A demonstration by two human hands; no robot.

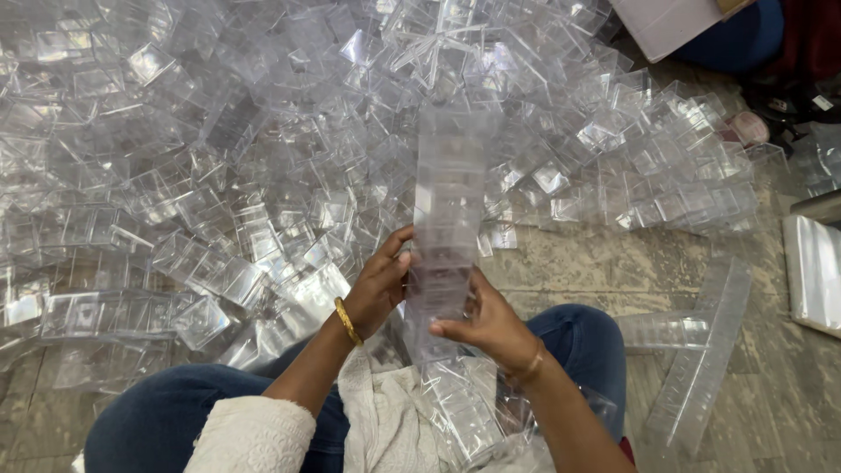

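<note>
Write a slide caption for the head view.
Both hands hold a stack of clear plastic boxes above a heap.

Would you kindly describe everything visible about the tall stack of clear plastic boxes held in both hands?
The tall stack of clear plastic boxes is a see-through column of nested square containers, glossy and thin-walled. It stands nearly upright above the person's lap. The left hand grips its lower left side, the right hand its lower right, thumb on the front. Behind it lies a pile of loose clear boxes on the floor.
</note>
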